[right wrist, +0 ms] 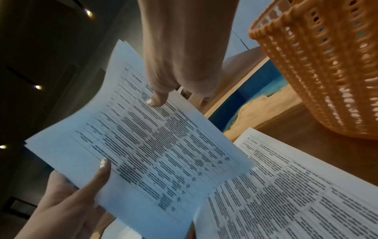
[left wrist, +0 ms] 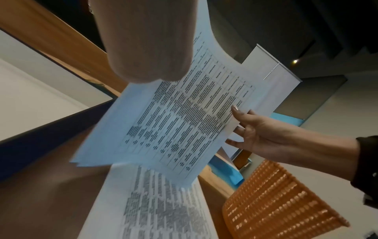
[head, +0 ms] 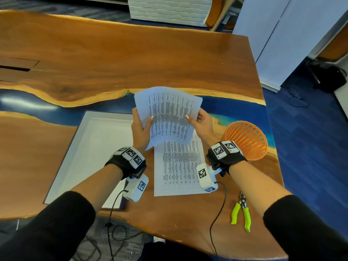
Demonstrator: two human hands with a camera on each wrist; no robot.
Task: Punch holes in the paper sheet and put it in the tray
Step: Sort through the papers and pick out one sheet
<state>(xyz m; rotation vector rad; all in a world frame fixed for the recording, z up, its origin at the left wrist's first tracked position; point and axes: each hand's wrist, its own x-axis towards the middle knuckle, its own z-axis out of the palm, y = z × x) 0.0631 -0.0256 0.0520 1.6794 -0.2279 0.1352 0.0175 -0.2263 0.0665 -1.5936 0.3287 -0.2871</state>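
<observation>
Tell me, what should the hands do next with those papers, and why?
Probably free the right hand to fetch the green-handled punch: both hands pinch the held sheets above the table, the left hand can keep them, and the white tray comes later.

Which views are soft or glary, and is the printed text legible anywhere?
Head: sharp centre, edges bowed, glare streak on the blue table strip, held paper sheet text unreadable. Left wrist: left hand a blur up close. Right wrist: the sheet lying flat smeared, ceiling lights flaring.
</observation>
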